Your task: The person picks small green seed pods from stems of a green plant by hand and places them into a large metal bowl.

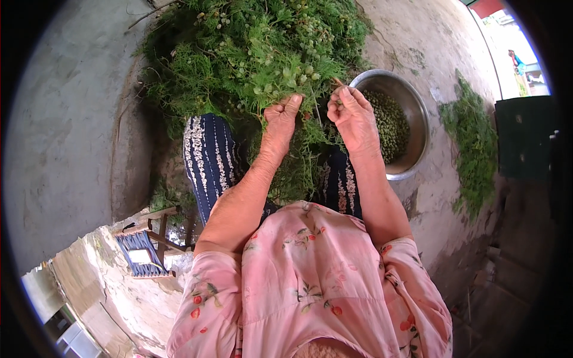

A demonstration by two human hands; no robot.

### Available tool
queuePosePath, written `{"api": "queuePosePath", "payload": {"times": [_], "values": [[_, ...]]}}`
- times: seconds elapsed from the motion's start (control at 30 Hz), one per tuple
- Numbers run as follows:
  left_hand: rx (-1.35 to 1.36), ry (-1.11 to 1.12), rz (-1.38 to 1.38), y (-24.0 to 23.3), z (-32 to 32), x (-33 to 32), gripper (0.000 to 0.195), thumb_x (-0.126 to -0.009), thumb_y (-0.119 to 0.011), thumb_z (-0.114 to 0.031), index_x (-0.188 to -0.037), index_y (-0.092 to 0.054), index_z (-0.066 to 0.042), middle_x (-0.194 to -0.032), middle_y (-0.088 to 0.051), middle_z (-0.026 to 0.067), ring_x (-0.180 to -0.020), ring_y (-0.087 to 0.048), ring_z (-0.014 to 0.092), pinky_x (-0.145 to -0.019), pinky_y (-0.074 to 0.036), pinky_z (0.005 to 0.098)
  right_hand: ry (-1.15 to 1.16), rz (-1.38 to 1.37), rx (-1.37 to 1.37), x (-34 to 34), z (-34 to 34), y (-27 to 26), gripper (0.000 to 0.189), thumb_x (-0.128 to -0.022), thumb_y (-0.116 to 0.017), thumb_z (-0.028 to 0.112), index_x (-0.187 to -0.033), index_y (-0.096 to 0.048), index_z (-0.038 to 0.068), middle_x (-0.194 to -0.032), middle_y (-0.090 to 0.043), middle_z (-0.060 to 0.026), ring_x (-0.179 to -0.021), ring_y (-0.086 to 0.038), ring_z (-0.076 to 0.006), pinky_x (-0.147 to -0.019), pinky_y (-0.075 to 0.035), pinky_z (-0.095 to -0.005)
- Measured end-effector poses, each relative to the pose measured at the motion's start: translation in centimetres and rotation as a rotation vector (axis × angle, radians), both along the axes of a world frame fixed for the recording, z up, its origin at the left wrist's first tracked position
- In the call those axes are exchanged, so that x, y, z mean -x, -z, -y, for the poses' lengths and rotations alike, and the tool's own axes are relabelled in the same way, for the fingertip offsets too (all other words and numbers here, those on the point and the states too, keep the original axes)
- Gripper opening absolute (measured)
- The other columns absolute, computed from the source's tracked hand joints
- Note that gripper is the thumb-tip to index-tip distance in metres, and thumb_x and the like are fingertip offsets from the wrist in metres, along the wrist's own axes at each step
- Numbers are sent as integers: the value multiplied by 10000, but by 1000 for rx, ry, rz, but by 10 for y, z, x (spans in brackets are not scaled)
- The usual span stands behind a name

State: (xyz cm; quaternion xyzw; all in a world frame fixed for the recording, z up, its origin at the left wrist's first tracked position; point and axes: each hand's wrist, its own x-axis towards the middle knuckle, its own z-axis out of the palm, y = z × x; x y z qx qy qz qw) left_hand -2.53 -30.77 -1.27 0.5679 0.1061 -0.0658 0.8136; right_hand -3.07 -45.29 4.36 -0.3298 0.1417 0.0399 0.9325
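Observation:
A large heap of leafy arborvitae branches (250, 58) bearing pale green seed cones (309, 74) lies before me and reaches down between my knees. My left hand (283, 117) pinches a green sprig (273, 91) at the near side of the heap, thumb uppermost. To its right, my right hand (353, 112) is raised with thumb and fingers curled together; whether a cone is between them is too small to tell. Just beyond that hand stands a round metal basin (418, 121), partly filled with small green cones (388, 121). My right wrist and hand cover part of its left rim.
Loose green foliage (470, 143) lies on the worn concrete floor (429, 201) at the right. A dark green box-like object (521, 136) stands beyond it. On the left is a raised grey concrete surface (71, 112). A wooden stool with blue webbing (139, 253) is at lower left.

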Motion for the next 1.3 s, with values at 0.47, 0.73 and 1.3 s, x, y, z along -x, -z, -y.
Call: {"api": "queuePosePath", "payload": {"times": [0.47, 0.73, 1.3], "values": [[-348, 184, 381, -15, -14, 14, 316, -911, -442, -266, -1137, -394, -51, -1050, -495, 36, -934, -475, 127, -785, -399, 284, -110, 374, 1079, 24, -47, -36, 165, -792, -605, 66, -954, -612, 41, -682, -571, 11, -575, -469, -35, -522, -409, -179], [-476, 15, 443, -31, -11, 11, 290, -795, -592, -263, -800, -575, 26, -690, -596, 134, -624, -572, 236, -575, -446, 319, -168, 475, 1280, 20, -43, -23, 245, -753, -635, 90, -984, -571, 41, -801, -628, -114, -664, -595, -158, -577, -461, -284], [-1200, 147, 539, -16, -10, -1, 173, -737, -512, -82, -833, -551, 56, -672, -585, 201, -634, -584, 360, -605, -486, 406, -558, 167, 488, 37, -12, -9, 130, -878, -459, 115, -911, -522, 6, -647, -494, -16, -468, -390, -60, -411, -312, -182]]}}
